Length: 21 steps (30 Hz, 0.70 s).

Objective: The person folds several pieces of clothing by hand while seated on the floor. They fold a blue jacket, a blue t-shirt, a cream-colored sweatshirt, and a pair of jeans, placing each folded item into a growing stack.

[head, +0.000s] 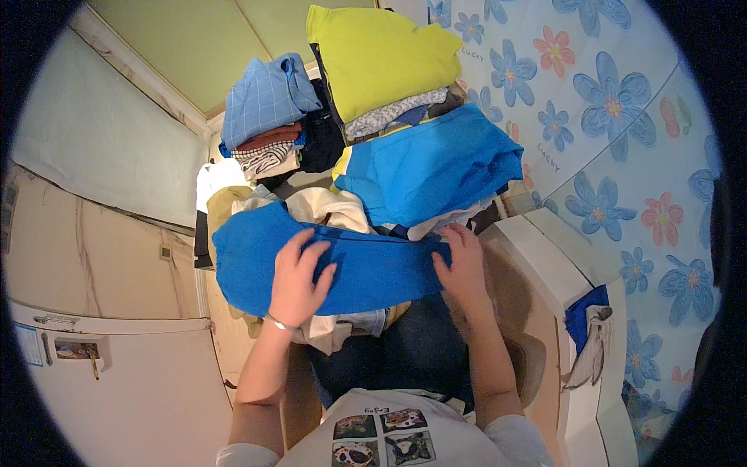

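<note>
A blue knit garment (367, 271), folded lengthwise into a long strip, lies across a heap of clothes in front of me. My left hand (300, 280) rests on top of it with fingers spread. At the strip's right end is my right hand (464, 260), thumb and fingers at the cloth's edge; whether it pinches the cloth is hard to tell. Cream cloth (327, 207) and an olive-tan garment (227, 201) show behind the strip. Part of a light denim piece (365, 320) sticks out below it.
Beyond lie stacked folded clothes: a bright blue garment (432, 169), a yellow-green top (385, 64) and a blue checked shirt (265, 99). A white cabinet (117, 385) stands at left. On the right, a blue and grey cloth (589, 327) hangs over a white ledge (551, 257).
</note>
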Available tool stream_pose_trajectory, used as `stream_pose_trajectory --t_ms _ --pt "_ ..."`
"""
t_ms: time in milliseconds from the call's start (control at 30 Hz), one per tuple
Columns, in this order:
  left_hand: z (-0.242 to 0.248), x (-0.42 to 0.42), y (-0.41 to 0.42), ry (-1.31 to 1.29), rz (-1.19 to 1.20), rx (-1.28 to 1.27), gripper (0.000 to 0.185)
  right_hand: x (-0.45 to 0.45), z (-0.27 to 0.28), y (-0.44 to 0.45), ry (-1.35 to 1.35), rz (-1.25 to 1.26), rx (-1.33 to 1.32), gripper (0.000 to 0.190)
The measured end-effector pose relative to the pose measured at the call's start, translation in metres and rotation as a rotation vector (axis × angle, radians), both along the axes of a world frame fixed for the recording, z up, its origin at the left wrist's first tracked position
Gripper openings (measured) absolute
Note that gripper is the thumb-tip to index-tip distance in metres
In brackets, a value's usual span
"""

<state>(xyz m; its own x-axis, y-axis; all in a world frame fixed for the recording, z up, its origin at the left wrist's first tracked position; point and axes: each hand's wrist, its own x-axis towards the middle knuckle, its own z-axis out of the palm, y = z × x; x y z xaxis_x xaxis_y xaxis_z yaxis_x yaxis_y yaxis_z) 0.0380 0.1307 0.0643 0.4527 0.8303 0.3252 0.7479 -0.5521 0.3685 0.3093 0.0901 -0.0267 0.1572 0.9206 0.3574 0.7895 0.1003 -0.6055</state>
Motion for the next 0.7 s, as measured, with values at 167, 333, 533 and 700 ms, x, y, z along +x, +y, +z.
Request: stream_pose_trajectory --t_ms 167,333,533,700 --pt "-0.015 -0.009 -0.039 0.228 -0.046 0.079 0.050 -0.050 -0.028 -0.020 0.265 0.196 -0.010 0.033" --pt "-0.020 -0.029 -0.037 0.134 0.036 0.015 0.050 -0.086 -0.025 -0.023 0.355 0.270 -0.023 0.028" --pt "0.004 -0.023 0.023 0.164 0.074 0.067 0.035 -0.098 0.001 0.020 0.284 0.214 0.023 0.025" --pt "0.014 -0.024 0.058 0.368 0.056 0.118 0.020 -0.099 0.008 0.039 0.181 0.211 -0.130 0.016"
